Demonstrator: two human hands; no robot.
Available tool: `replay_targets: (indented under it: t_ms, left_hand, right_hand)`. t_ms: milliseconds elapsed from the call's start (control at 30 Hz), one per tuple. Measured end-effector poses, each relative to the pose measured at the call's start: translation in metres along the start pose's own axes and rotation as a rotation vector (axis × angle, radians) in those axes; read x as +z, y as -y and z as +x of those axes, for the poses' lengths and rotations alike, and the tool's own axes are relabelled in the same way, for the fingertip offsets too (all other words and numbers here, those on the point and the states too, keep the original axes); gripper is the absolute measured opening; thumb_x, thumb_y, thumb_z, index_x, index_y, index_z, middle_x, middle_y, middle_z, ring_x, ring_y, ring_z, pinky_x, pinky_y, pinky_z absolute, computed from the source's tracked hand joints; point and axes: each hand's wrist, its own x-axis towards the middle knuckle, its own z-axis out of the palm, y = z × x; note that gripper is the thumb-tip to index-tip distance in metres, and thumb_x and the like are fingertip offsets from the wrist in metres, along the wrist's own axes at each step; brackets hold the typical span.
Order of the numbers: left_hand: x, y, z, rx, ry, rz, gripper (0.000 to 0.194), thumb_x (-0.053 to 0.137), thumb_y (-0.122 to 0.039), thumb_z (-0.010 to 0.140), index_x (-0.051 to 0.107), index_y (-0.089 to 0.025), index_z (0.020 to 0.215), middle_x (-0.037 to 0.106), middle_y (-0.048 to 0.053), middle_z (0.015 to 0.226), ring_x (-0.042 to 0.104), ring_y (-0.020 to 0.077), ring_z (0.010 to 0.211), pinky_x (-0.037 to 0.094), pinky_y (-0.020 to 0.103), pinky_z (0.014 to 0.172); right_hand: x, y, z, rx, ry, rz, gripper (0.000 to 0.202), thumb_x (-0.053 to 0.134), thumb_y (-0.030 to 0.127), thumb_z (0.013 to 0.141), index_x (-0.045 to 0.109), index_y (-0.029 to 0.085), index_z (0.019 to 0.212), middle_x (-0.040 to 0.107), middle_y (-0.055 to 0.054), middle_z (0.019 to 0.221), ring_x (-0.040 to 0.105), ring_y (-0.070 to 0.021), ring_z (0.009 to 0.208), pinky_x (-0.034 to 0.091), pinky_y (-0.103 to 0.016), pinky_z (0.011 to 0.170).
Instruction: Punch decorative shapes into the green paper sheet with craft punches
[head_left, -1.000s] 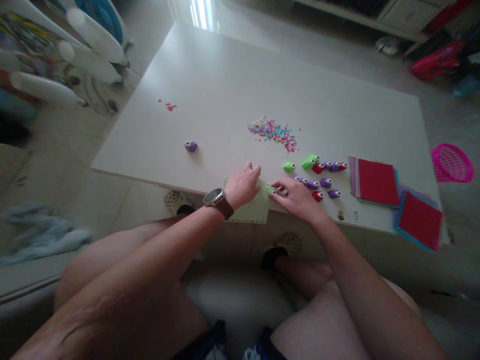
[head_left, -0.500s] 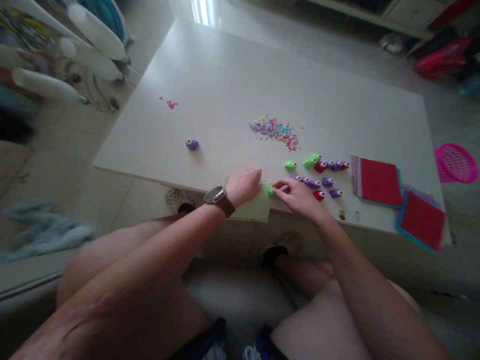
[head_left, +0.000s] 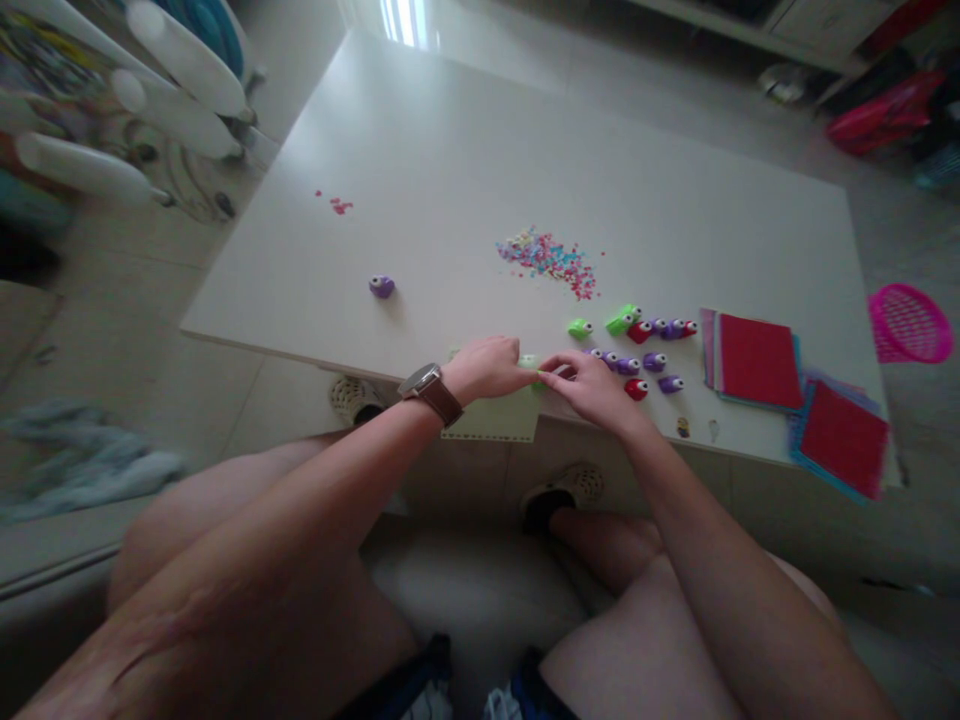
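Note:
A pale yellow-green sheet of paper (head_left: 491, 418) with small holes along its lower edge lies over the table's front edge. My left hand (head_left: 489, 368), a watch on its wrist, is closed over the sheet, its fingertips reaching toward the paper's right side. My right hand (head_left: 589, 388) pinches a small green craft punch, mostly hidden by the fingers, at that side. The fingertips of both hands nearly meet there. Beside my right hand stand several purple punches (head_left: 628, 366) and a red punch (head_left: 636, 389). Farther back is another green punch (head_left: 580, 328).
Colourful paper confetti (head_left: 551, 262) lies mid-table, with a few red bits (head_left: 340, 206) at left. A lone purple punch (head_left: 382, 287) sits left. Stacks of coloured paper (head_left: 757, 362) occupy the right end, near a pink basket (head_left: 911, 323) beyond the table.
My left hand's fingertips have stretched right, toward the green punch and my right hand. My right hand has shifted slightly left and stays at the paper's right edge.

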Motion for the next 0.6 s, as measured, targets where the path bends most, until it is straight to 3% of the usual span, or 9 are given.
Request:
replay_targets:
  t_ms: [167, 433, 600]
  left_hand:
    - [-0.001, 0.001, 0.001, -0.006, 0.011, 0.001, 0.056, 0.050, -0.059, 0.093, 0.072, -0.013, 0.116, 0.076, 0.018, 0.116, 0.071, 0.0289, 0.103, 0.052, 0.036, 0.083]
    - [0.001, 0.000, 0.001, -0.014, 0.012, 0.008, 0.068, 0.048, -0.071, 0.095, 0.070, -0.013, 0.122, 0.075, 0.018, 0.118, 0.071, 0.0297, 0.105, 0.052, 0.037, 0.085]
    - [0.007, -0.001, 0.002, -0.039, -0.031, 0.073, 0.062, 0.049, -0.068, 0.098, 0.070, -0.014, 0.122, 0.074, 0.018, 0.118, 0.071, 0.0298, 0.106, 0.053, 0.037, 0.087]
  right_hand:
    - [-0.002, 0.002, 0.000, 0.036, 0.028, -0.011, 0.009, 0.073, 0.021, 0.092, 0.077, 0.014, 0.095, 0.077, -0.009, 0.092, 0.068, -0.0192, 0.080, 0.052, -0.031, 0.076]
    - [-0.002, 0.004, 0.001, 0.008, 0.025, -0.027, 0.011, 0.070, 0.024, 0.093, 0.078, 0.016, 0.094, 0.078, -0.009, 0.094, 0.069, -0.0196, 0.081, 0.052, -0.030, 0.075]
    - [-0.003, 0.015, 0.004, 0.136, 0.024, -0.067, 0.012, 0.076, 0.027, 0.089, 0.075, 0.015, 0.087, 0.077, -0.007, 0.084, 0.068, -0.0192, 0.076, 0.048, -0.029, 0.070]
